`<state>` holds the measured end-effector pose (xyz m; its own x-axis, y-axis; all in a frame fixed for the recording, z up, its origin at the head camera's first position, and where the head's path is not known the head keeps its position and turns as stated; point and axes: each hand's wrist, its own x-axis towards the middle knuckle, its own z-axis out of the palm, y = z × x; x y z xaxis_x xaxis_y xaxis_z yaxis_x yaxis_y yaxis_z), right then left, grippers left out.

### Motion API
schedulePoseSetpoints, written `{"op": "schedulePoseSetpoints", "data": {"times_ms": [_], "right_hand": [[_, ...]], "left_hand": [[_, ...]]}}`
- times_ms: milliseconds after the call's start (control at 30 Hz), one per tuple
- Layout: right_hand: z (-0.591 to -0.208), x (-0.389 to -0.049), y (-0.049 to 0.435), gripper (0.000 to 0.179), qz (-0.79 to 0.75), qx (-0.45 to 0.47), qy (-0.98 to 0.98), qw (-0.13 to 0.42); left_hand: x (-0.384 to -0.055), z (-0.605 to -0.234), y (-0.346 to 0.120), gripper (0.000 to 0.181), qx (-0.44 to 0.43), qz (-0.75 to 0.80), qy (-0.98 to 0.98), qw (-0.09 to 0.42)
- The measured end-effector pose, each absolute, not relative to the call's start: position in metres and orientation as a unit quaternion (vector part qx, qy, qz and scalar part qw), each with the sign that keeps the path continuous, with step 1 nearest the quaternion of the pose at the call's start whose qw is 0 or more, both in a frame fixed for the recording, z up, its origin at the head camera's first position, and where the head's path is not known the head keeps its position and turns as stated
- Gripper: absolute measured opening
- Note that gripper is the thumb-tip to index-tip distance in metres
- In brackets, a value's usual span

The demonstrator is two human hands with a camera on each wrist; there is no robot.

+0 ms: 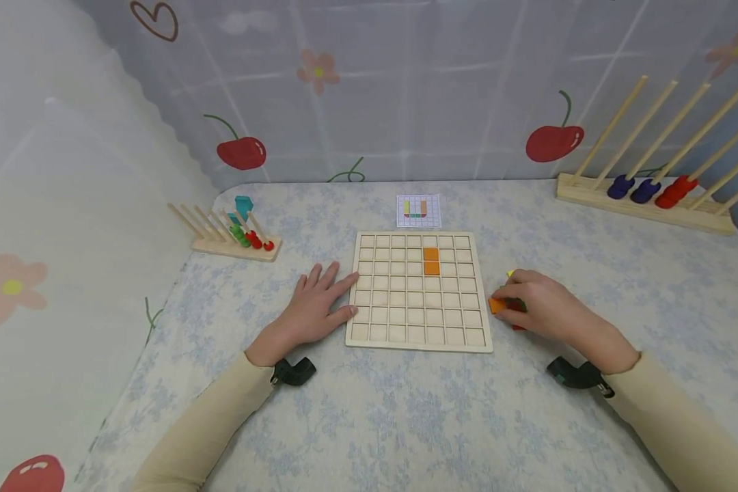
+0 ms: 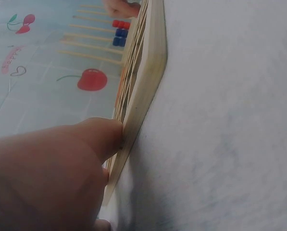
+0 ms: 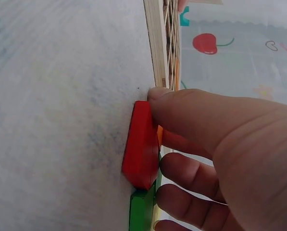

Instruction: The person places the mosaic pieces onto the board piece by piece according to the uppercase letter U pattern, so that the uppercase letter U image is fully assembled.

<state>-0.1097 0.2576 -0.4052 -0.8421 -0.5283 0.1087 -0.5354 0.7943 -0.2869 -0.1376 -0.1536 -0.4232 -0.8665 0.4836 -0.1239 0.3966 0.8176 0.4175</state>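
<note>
A wooden grid board point(image 1: 381, 331) lies on the table, with two orange square tiles point(image 1: 431, 261) in adjoining cells, one below the other. My left hand point(image 1: 312, 309) rests flat at the board's left side, fingers spread. Its thumb touches the board's edge point(image 2: 133, 115) in the left wrist view. Right of the board, my right hand point(image 1: 541, 304) pinches an orange tile point(image 1: 497, 305) between thumb and forefinger. Under and around that hand lie a red tile point(image 3: 141, 144), a green tile point(image 3: 141, 209) and a yellow piece point(image 1: 510, 273), partly hidden by the fingers.
A small pattern card point(image 1: 418, 211) lies behind the board. At the back left stands a small peg rack point(image 1: 236, 250) with green and red beads, a teal piece point(image 1: 243, 205) behind it. A larger peg rack point(image 1: 646, 203) with blue and red beads stands back right.
</note>
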Motion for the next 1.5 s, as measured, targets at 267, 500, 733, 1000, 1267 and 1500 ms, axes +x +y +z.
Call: {"op": "schedulePoseSetpoints", "data": {"times_ms": [267, 500, 733, 1000, 1267, 1500], "right_hand": [[-0.406, -0.109, 0.259, 0.023, 0.164, 0.288, -0.943, 0.020], [-0.407, -0.109, 0.259, 0.022, 0.164, 0.291, -0.942, 0.024], [-0.407, -0.110, 0.259, 0.022, 0.162, 0.292, -0.942, 0.025], [-0.404, -0.111, 0.258, 0.023, 0.149, 0.280, -0.948, 0.015], [-0.395, -0.118, 0.252, 0.025, 0.141, 0.260, -0.955, -0.008], [-0.389, -0.128, 0.240, 0.023, 0.145, 0.262, -0.954, -0.015]], "left_hand": [[-0.137, -0.421, -0.153, 0.063, 0.232, 0.200, 0.945, 0.115], [-0.137, -0.422, -0.153, 0.063, 0.231, 0.197, 0.946, 0.114], [-0.138, -0.423, -0.153, 0.063, 0.232, 0.197, 0.946, 0.113], [-0.138, -0.424, -0.153, 0.063, 0.231, 0.197, 0.946, 0.116], [-0.138, -0.423, -0.154, 0.063, 0.231, 0.198, 0.945, 0.118], [-0.137, -0.422, -0.153, 0.063, 0.234, 0.200, 0.944, 0.119]]}}
